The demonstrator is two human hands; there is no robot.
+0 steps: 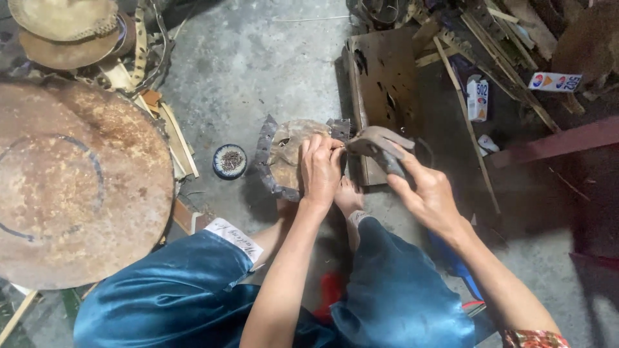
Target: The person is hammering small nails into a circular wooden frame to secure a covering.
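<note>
Round hide piece partly under the left hand; large rusty disc cut off at left.

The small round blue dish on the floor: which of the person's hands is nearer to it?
Left. The left hand rests on the round metal piece just right of the blue dish. The right hand is farther right, gripping a grey tool.

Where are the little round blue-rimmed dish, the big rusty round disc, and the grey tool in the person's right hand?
Small round blue-rimmed dish (229,160), head view, its dark centre.
Big rusty round metal disc (71,187), head view, its flat face.
Grey tool (380,145), head view, its head above the right hand (429,196).
</note>
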